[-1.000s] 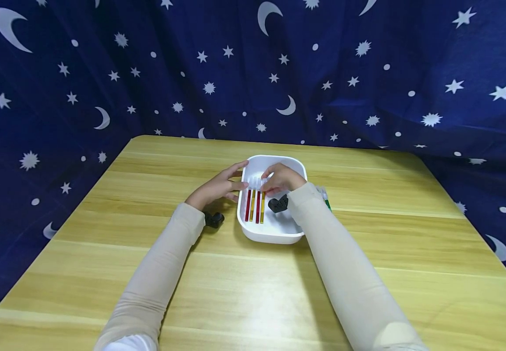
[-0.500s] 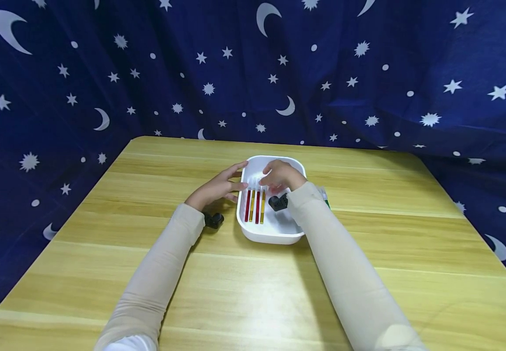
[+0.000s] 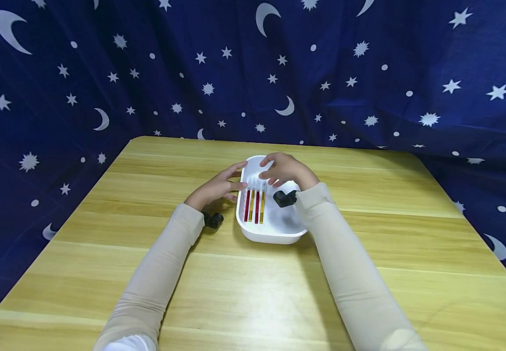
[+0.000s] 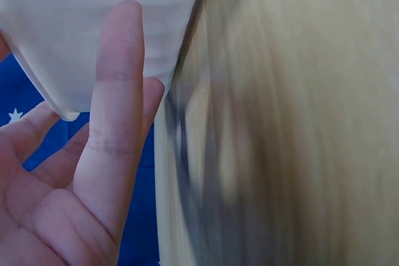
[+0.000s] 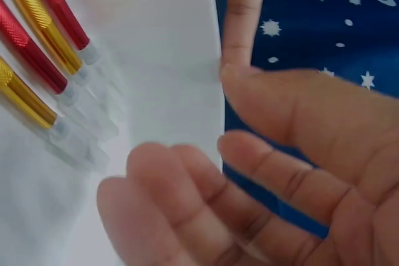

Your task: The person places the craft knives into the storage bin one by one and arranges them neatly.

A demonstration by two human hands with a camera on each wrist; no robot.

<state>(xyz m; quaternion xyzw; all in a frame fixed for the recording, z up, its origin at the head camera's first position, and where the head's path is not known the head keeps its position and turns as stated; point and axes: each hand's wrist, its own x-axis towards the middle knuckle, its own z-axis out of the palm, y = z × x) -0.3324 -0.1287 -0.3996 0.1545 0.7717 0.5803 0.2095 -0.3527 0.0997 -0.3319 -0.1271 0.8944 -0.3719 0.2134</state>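
In the head view a white plastic tray (image 3: pixel 272 238) stands on the wooden table. Two red craft knives (image 3: pixel 246 206) and two gold craft knives (image 3: pixel 262 207) lie side by side along its left part, their clear caps pointing away. My left hand (image 3: pixel 218 186) rests against the tray's left side with fingers extended; the left wrist view shows straight fingers along the outer wall. Over the far right part of the tray hovers my right hand (image 3: pixel 287 171), fingers loosely bent and holding nothing. In the right wrist view its fingertips are just past the capped ends.
Black wrist cameras (image 3: pixel 284 199) sit under both wrists. The wooden tabletop (image 3: pixel 244 292) extends around the tray. Behind its far edge hangs a dark blue curtain (image 3: pixel 235 73) with moons and stars.
My right hand has released the nearest gold knife's cap end and drawn up and right, away from the row. The green item beyond the right sleeve is now hidden. My left hand has stayed put.
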